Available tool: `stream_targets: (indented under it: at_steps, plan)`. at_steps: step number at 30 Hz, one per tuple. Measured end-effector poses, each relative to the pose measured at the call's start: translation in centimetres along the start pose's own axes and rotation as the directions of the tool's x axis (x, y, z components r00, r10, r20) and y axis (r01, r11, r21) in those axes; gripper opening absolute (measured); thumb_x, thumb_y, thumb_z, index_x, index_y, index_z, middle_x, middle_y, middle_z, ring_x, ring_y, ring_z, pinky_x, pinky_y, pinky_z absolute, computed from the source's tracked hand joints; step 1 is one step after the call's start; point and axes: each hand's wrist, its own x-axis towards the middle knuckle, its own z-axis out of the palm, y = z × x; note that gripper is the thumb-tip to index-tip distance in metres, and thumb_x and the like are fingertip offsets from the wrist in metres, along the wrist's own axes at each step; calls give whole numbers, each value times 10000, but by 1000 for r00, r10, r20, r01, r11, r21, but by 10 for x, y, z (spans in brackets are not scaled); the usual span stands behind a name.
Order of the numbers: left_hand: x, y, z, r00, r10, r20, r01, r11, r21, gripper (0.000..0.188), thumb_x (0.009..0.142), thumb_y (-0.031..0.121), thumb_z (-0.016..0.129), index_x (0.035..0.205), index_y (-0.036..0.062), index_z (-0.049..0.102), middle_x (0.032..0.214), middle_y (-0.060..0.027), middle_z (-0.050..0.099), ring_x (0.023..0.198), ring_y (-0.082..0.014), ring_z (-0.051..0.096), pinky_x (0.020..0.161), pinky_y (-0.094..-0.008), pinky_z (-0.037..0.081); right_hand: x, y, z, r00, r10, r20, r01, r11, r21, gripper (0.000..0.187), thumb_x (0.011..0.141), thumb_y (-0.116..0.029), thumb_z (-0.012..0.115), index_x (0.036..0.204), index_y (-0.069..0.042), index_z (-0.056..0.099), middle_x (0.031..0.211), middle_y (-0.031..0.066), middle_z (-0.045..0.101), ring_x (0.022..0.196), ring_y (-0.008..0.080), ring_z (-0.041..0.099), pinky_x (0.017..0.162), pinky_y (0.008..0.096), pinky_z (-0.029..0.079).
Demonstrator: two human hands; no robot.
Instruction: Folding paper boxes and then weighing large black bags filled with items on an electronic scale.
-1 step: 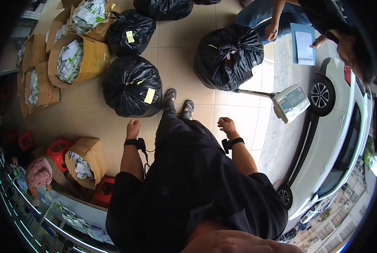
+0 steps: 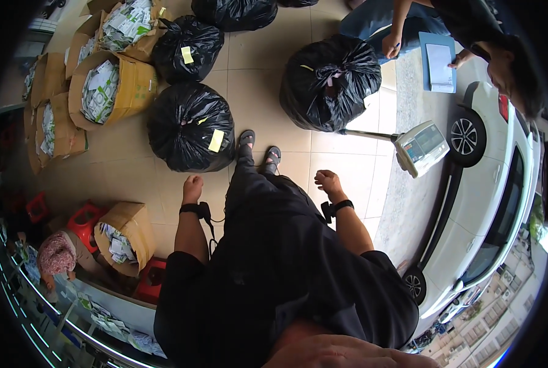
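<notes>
My left hand (image 2: 192,189) hangs at my side, its fingers curled in and nothing showing in them. Just beyond it, apart from the hand, a full black garbage bag (image 2: 182,147) with a yellow paper label (image 2: 216,140) sits on the floor. On the other side my right hand (image 2: 328,182) is loosely closed, also with nothing visible in it. Farther off, another tied black garbage bag (image 2: 304,92) rests by a weighing scale, whose display head (image 2: 421,149) stands on a post to the right. Neither hand touches a bag or the scale.
At far right a person holds a blue clipboard (image 2: 429,43); a white car (image 2: 489,202) stands below. Cardboard boxes (image 2: 136,84) full of printed cards line the left, with more black bags (image 2: 191,46) beside them. Lower left, a seated person (image 2: 57,251) is near red stools (image 2: 85,222).
</notes>
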Motion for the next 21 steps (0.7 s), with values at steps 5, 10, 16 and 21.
stream_targets:
  at_steps: [5,10,16,21]
  plan:
    - [-1,-15,-1,997,-66,44,67,998,-16,222,874,225,648,984,33,640,783,-14,613,675,-99,560,582,-246,435,-6,-3,5,999,-50,-3,50,999,4,341,904,-233,585,1131,16,633,933,87,681,820,169,644,701,307,515]
    - [-10,-27,3,987,-147,68,147,989,16,220,871,229,648,991,44,643,780,-9,609,665,-92,555,540,-237,413,-5,8,-4,1000,-26,-5,26,1000,-3,340,917,-240,582,1148,6,623,969,94,678,861,183,645,730,325,518]
    - [-8,-26,5,989,-137,54,139,990,-21,219,871,237,645,992,54,640,770,-6,603,638,-84,542,496,-228,378,0,8,-3,1000,-29,-11,29,1000,9,325,901,-237,584,1102,11,648,918,81,677,813,166,646,698,306,520]
    - [-2,-13,0,993,-114,26,114,993,-26,217,871,236,641,992,57,638,769,-8,602,632,-85,534,497,-229,374,7,-10,-3,1000,-7,31,8,1000,-24,342,921,-247,582,1153,1,618,991,100,677,890,199,648,753,337,520]
